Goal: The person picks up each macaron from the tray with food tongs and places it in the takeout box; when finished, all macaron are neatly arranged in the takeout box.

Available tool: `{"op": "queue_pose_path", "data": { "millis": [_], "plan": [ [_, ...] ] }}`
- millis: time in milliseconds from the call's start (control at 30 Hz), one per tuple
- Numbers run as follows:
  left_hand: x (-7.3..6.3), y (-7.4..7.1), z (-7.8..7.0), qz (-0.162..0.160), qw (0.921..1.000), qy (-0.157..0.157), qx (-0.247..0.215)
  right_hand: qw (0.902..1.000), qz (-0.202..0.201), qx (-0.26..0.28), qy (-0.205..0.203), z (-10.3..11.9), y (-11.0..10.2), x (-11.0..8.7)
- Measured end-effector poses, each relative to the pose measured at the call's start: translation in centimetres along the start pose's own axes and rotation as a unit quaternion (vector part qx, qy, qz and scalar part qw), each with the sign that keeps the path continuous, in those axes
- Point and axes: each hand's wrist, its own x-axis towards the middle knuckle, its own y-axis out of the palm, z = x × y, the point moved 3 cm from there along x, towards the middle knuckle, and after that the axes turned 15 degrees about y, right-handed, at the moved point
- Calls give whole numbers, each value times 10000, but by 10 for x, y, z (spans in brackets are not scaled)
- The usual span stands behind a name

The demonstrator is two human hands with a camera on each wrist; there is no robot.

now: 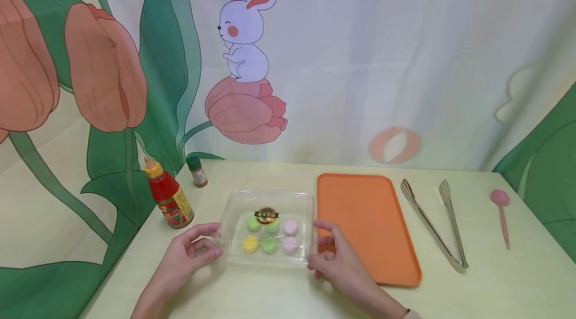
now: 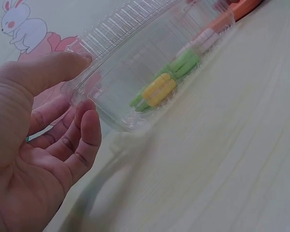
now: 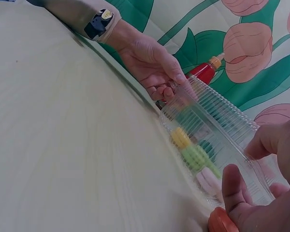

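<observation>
A clear plastic box with a ribbed lid (image 1: 234, 209) is in the middle of the table in the head view. Inside lie several macarons, among them a yellow macaron (image 1: 250, 244), a green macaron (image 1: 269, 245) and a pink macaron (image 1: 290, 227). A black and gold sticker (image 1: 267, 215) marks the lid. My left hand (image 1: 191, 249) pinches the box's left edge, thumb above and fingers below the rim in the left wrist view. On the opposite side, my right hand (image 1: 335, 259) grips the right edge between thumb and fingers.
Right of the box lies an orange tray (image 1: 366, 229), partly behind my right hand. Metal tongs (image 1: 432, 229) and a pink spoon (image 1: 500, 199) lie farther right. A red sauce bottle (image 1: 168, 194) and a small green-capped jar (image 1: 197, 171) stand at the left, before a printed curtain (image 1: 337, 59).
</observation>
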Motion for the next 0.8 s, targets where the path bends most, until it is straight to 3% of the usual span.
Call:
{"op": "queue_pose_path", "data": {
  "millis": [267, 533, 667, 800],
  "plan": [
    [3, -2, 2, -76, 9997, -108, 187, 9996, -116, -205, -133, 4, -1, -2],
    [3, -2, 3, 7, 9996, 128, 244, 9927, -443, -929, -625, 21, -19, -6],
    [2, -4, 2, -23, 9992, 266, 304, 9819, -831, -1424, -936, 35, -38, -10],
    [-1, -6, -4, -127, 9961, 674, 561, 9617, -1313, -1924, -1447, 45, -58, -14]
  ]
}}
